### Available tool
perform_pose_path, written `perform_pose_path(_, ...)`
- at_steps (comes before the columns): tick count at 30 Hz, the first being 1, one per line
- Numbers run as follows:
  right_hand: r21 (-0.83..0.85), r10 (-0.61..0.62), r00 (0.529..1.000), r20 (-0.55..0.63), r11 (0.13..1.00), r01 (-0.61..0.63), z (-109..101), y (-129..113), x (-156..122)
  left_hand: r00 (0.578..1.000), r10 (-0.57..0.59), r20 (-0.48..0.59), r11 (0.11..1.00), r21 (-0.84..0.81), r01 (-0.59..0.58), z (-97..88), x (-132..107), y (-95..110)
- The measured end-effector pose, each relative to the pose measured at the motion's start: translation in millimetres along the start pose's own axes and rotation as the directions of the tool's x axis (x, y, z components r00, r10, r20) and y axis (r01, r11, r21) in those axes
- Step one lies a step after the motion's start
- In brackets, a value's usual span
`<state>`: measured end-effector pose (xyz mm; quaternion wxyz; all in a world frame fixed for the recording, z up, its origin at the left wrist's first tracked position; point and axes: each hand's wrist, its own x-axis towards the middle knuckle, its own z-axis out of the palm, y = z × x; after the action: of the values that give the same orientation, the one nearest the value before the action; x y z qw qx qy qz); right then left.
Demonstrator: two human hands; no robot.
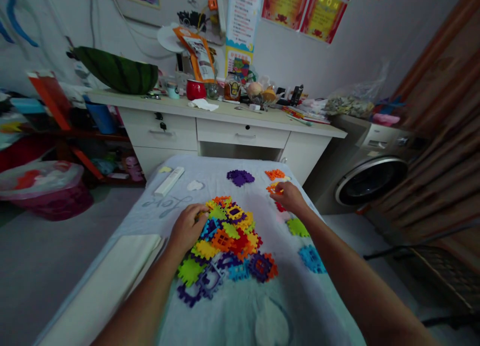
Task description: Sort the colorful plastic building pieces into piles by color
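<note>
A heap of colourful toothed plastic building pieces (225, 240) lies in the middle of the cloth-covered table. My left hand (188, 227) is at the heap's upper left edge, its fingers curled in; a bit of yellow shows between thumb and fingers. Over on the right, my right hand (291, 197) pinches an orange building piece (274, 189) close to the cloth. Beyond it lies another orange piece group (275, 174), and a red piece (280, 206) is partly under the hand. Green pieces (297, 227) and blue pieces (312, 258) lie nearer, beside my right forearm. Purple pieces (240, 177) sit together at the far side.
A white oblong object (169, 181) lies at the table's far left, and a folded white cloth or pad (127, 258) along its left edge. Behind stands a white cabinet (240, 131) with a cut watermelon (118, 71) on top. A washing machine (365, 161) stands to the right.
</note>
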<state>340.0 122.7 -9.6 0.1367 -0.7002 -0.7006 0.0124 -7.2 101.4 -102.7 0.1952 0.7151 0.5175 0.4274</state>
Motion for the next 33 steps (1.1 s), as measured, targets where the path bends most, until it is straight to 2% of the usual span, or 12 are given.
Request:
perform_pose_path(4, -0.037, 0.085, 0.995, -0.043, 0.996, -0.087, 15.4, 16.1, 56.6, 1.0, -0.008, 0.007, 1.0, -0.003, 0.008, -0.4, 0.5, 0.7)
perform_pose_path(8, -0.077, 0.161, 0.982, -0.093, 0.983, -0.169, 35.7, 26.6, 95.6, 1.0, -0.017, -0.004, 1.0, -0.01, 0.017, -1.9, 0.2, 2.6)
perform_pose_path(14, -0.046, 0.239, 0.958, -0.158, 0.967, -0.249, 53.9, 30.6, 124.0, 1.0, -0.022, 0.008, 1.0, -0.011, 0.022, -3.1, -0.1, 2.9)
perform_pose_path(17, -0.007, 0.224, 0.962, -0.158, 0.974, -0.228, 57.8, 27.4, 127.8, 1.0, -0.023, 0.012, 1.0, -0.009, 0.023, -3.9, 0.0, 4.3)
perform_pose_path(21, 0.029, 0.188, 0.972, -0.141, 0.982, -0.186, 55.4, 22.7, 120.9, 0.999, -0.031, 0.015, 1.0, -0.005, 0.031, -5.0, 0.3, 6.7)
perform_pose_path(25, 0.076, 0.159, 0.975, -0.154, 0.986, -0.148, 38.8, 19.7, 100.1, 1.0, -0.026, 0.01, 1.0, -0.009, 0.026, -5.0, 0.1, 7.0)
perform_pose_path(29, 0.243, 0.14, 0.98, -0.144, 0.965, -0.102, 15.4, 10.4, 62.6, 1.0, -0.016, -0.002, 1.0, -0.009, 0.016, -3.6, -0.1, 5.3)
perform_pose_path(31, 0.343, 0.066, 0.994, -0.09, 0.939, -0.031, 7.1, 0.0, 36.9, 1.0, -0.017, 0.003, 1.0, -0.007, 0.017, -2.9, 0.2, 4.3)
perform_pose_path(33, 0.427, -0.068, 0.998, 0.007, 0.902, 0.059, 3.4, -14.5, 7.8, 1.0, -0.027, 0.0, 1.0, -0.002, 0.027, -2.4, 0.7, 3.6)
